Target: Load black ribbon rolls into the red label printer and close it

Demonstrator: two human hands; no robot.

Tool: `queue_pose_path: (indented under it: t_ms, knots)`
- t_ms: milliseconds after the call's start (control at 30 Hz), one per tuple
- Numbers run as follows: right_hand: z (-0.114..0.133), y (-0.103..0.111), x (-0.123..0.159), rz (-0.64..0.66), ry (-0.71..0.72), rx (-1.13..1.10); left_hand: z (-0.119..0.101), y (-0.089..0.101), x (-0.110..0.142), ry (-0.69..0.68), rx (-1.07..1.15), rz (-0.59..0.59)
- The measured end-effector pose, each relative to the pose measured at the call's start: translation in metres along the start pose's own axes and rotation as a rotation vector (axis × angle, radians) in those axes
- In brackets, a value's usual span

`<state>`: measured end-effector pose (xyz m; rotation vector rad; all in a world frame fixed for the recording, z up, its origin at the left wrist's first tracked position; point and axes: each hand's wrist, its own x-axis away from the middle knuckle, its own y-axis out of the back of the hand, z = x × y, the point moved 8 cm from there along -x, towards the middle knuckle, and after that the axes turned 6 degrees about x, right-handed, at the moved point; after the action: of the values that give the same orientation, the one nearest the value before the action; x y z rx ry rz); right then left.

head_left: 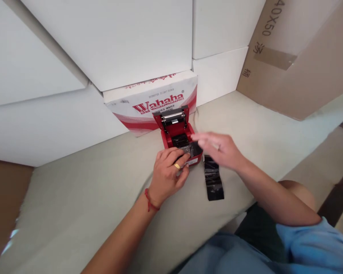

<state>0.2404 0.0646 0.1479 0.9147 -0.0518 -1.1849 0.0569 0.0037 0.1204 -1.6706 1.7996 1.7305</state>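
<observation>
A small red box-like device [164, 140], which looks like a printer, stands on the pale surface with its lid [171, 116] tilted up. A metal bar shows inside the lid. Black shiny film [179, 140] lies in the body and reaches its front edge. My left hand [168, 171], with a ring and a red cord bracelet, curls its fingers over the film at that front edge. Slightly blurred, my right hand [221, 150] stretches its fingers toward the device's right side, holding nothing that I can see. Below it lies a separate creased black strip [213, 179].
Behind the device leans a white and red Wahaha carton [125, 110]. White boxes [148, 38] are stacked along the back. A large brown cardboard box [300, 76] stands at the right, and another brown panel [5, 198] is at the left. The surface's edge runs near my lap.
</observation>
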Motion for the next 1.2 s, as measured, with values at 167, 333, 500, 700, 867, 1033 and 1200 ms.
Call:
queue_pose_path:
  t_ms: [167,333,500,700,867,1033,1200]
  knots:
    - [-0.029,0.006,-0.104,-0.125,-0.157,0.148,0.002,-0.003,0.01,-0.011,-0.064,0.033]
    - [-0.021,-0.03,-0.151,0.139,-0.156,0.267,0.0,-0.005,0.019,-0.013,-0.121,-0.007]
    - [0.004,-0.033,-0.088,0.143,0.049,0.332,0.001,-0.004,0.034,0.039,-0.195,-0.144]
    - [-0.005,-0.054,-0.014,0.269,0.098,0.346,0.008,0.001,0.038,0.094,-0.118,-0.151]
    - [-0.008,-0.067,-0.015,0.305,0.095,0.374,0.03,0.029,0.024,0.181,0.121,-0.141]
    - [-0.007,-0.065,-0.016,0.315,0.095,0.361,0.072,0.038,0.016,0.355,0.163,-0.009]
    - [-0.003,-0.062,-0.014,0.339,0.067,0.401,0.084,0.037,0.021,0.337,0.132,0.031]
